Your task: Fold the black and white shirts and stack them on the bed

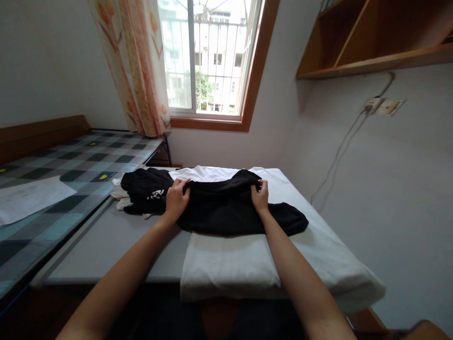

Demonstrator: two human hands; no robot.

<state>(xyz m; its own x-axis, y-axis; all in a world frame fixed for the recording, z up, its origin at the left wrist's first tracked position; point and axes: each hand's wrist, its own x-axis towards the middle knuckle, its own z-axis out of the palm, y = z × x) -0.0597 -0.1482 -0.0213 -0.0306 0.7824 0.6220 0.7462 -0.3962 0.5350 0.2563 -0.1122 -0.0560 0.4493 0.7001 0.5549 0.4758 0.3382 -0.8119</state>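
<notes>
A black garment (pixel 222 210) lies spread on a white cloth (pixel 233 264) that covers part of the table. Its far edge is pinched at the left by my left hand (pixel 178 198) and at the right by my right hand (pixel 261 196). One dark end, perhaps a sleeve or leg, reaches out beyond my right wrist. The garment's exact kind does not show. Left of my left hand sits a rumpled black piece of clothing (pixel 145 189) with white lettering, with whitish cloth bunched at its outer side.
A bed with a checked mattress (pixel 71 156) stands along the left, a white paper (pixel 35 196) on it. Ahead are a window (pixel 212 61) and a flowered curtain (pixel 138 66). A wooden shelf (pixel 371 61) and a socket with cables (pixel 371 106) are on the right wall.
</notes>
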